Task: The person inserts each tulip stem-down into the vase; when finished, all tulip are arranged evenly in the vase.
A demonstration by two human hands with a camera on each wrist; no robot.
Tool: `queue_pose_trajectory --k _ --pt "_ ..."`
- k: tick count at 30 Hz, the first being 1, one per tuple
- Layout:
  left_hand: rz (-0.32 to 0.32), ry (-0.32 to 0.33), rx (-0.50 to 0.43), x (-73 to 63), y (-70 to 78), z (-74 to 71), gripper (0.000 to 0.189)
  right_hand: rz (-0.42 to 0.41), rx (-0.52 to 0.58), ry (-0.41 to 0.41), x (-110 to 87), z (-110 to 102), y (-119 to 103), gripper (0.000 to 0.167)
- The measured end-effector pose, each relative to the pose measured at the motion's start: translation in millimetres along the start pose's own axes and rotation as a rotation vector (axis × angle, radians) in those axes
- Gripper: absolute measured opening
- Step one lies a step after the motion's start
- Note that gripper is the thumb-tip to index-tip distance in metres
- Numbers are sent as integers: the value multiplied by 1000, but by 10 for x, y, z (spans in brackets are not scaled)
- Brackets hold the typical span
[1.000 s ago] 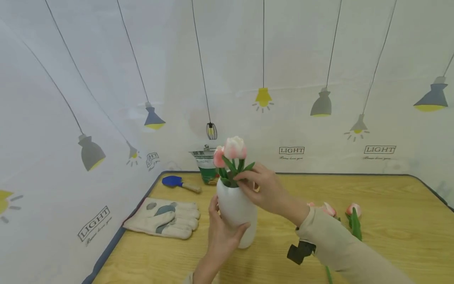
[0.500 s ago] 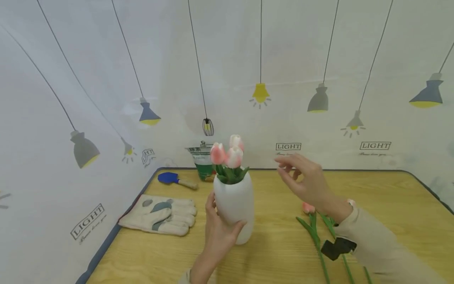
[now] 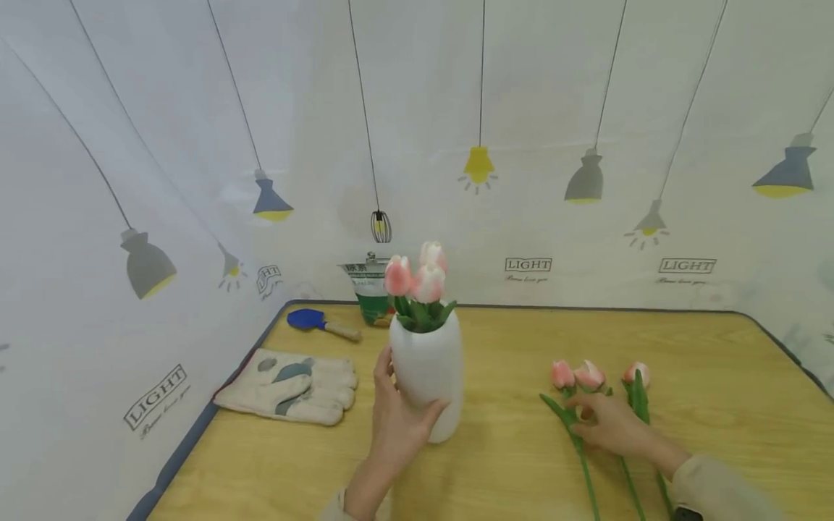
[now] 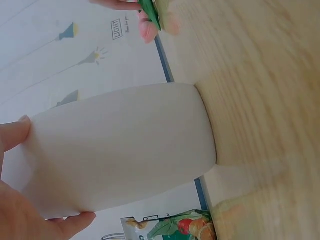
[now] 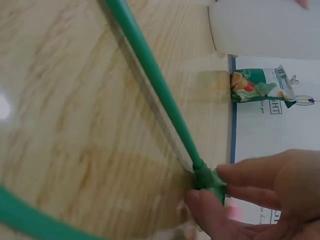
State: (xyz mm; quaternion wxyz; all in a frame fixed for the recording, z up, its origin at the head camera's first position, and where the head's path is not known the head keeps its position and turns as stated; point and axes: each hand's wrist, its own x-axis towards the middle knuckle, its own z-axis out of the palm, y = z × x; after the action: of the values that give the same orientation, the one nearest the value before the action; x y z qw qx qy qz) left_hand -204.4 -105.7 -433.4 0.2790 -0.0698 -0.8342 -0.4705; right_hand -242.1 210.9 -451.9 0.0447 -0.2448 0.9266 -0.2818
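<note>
A white vase stands on the table with several pink-and-white tulips upright in it, their green leaves at its mouth. My left hand grips the vase low on its side, thumb across the front; in the left wrist view the vase fills the middle, its base on the wood. To the right, more tulips lie with long green stems. My right hand is down among them, and in the right wrist view its thumb and finger pinch a tulip where the leaves meet the stem.
A work glove lies left of the vase, with a blue hand trowel behind it. A green-and-white printed bag stands at the back edge of the wooden table. Behind hangs a lamp-patterned cloth.
My right hand has left the flowers in the vase, swung right and come down to a lying tulip, which it pinches. My left hand keeps its hold on the vase.
</note>
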Motion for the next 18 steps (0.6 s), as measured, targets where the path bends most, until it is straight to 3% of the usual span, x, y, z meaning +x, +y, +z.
queue_pose_trajectory --k 5,11,15,18 --pt "16 -21 -4 32 -25 -16 104 31 -12 26 19 121 22 36" --pt "28 -38 -30 35 -31 -29 104 94 100 21 40 210 43 37" --pt "34 -41 -48 35 -30 -30 103 86 143 105 141 112 -16 37" --pt "39 -36 -46 40 -37 -32 103 38 122 206 270 -138 -225 37"
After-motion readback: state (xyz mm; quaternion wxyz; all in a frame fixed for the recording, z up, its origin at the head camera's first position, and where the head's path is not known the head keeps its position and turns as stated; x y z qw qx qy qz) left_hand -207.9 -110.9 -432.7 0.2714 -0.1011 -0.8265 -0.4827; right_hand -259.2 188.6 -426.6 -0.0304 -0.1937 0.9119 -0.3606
